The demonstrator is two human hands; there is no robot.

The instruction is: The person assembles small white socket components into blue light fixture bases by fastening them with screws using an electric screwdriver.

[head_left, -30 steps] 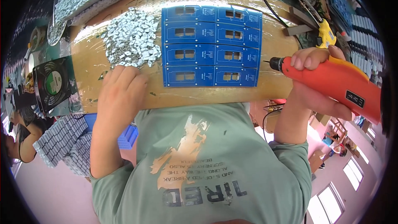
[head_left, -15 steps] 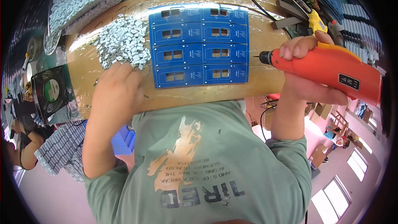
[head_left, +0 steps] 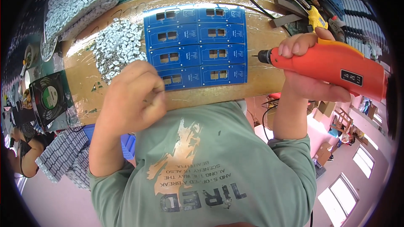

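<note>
In my right hand [head_left: 309,87] is a red electric screwdriver [head_left: 328,68], my fingers wrapped round its body and its thin bit pointing left. The bit stays apart from the right edge of a blue circuit board panel [head_left: 196,44], which lies flat and is divided into several boards with paired rectangular cut-outs. My left hand [head_left: 134,94] is closed, fingers curled and pressed together, over the panel's near left corner. What its fingers hold, if anything, is hidden. Just beyond that hand spreads a loose pile of small white parts with metal bits [head_left: 120,44].
A clear bag packed with white parts [head_left: 82,4] stands at the far left. A black fan [head_left: 49,96] sits at the left table edge. At the far right lie a yellow-handled tool [head_left: 316,19], dark bars [head_left: 287,20] and stacked grey pieces [head_left: 364,21].
My left hand has come away from the white pile, moving right and nearer to the panel, its fingers now curled. My right hand with the screwdriver has barely moved.
</note>
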